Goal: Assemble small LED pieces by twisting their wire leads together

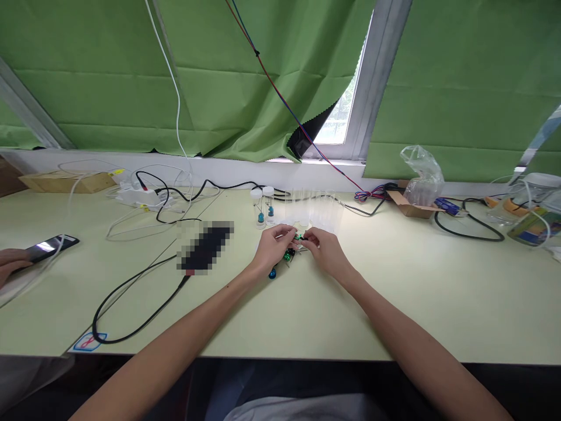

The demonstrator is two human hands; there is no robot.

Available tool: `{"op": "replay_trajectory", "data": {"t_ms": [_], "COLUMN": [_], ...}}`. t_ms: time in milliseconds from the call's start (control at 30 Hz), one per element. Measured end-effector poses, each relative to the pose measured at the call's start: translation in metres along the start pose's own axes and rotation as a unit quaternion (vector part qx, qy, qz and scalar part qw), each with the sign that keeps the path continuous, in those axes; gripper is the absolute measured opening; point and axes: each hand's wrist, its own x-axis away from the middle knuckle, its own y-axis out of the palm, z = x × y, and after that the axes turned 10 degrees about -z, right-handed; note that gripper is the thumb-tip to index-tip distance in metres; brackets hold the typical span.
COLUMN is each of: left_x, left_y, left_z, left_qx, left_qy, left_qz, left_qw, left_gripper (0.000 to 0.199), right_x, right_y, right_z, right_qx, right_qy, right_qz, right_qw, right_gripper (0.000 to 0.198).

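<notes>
My left hand (272, 248) and my right hand (326, 251) meet near the middle of the table, fingers pinched. Between the fingertips is a small green part (298, 237) with black on it; its exact kind is too small to tell. Both hands grip it. Just below lie small green, black and metal pieces (288, 255), partly hidden by my left hand. A round blue piece (272, 273) rests nearest me. Behind the hands stand two clear white-capped vials (258, 209) with blue parts inside. To their right is a group of clear open tubes (312, 209).
A phone-like dark device, pixelated (207, 248), lies left with a black cable (127, 275). Further left, another person's hand (13, 260) touches a phone (49, 247). A power strip (138, 196) and cables run along the back; a small carton (412, 204) with a plastic bag stands right.
</notes>
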Motion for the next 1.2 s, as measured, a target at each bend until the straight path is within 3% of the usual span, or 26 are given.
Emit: {"op": "replay_trajectory", "data": {"t_ms": [367,1200], "left_x": [-0.0006,0.0016], "left_y": [-0.0016,-0.0004], "left_z": [-0.0008,0.0019], "left_qx": [-0.020,0.047], "left_qy": [0.000,-0.032], "left_qz": [-0.003,-0.004], "left_qw": [1.000,0.998], "left_gripper": [0.035,0.035], "right_x": [-0.0003,0.0021], "right_y": [-0.0003,0.0004], "right_z": [0.0015,0.0004], "right_qx": [0.019,0.017], "right_qy": [-0.025,-0.045], "right_qz": [-0.013,-0.024], "right_qw": [0.999,0.999], "right_gripper": [0.011,0.018]}}
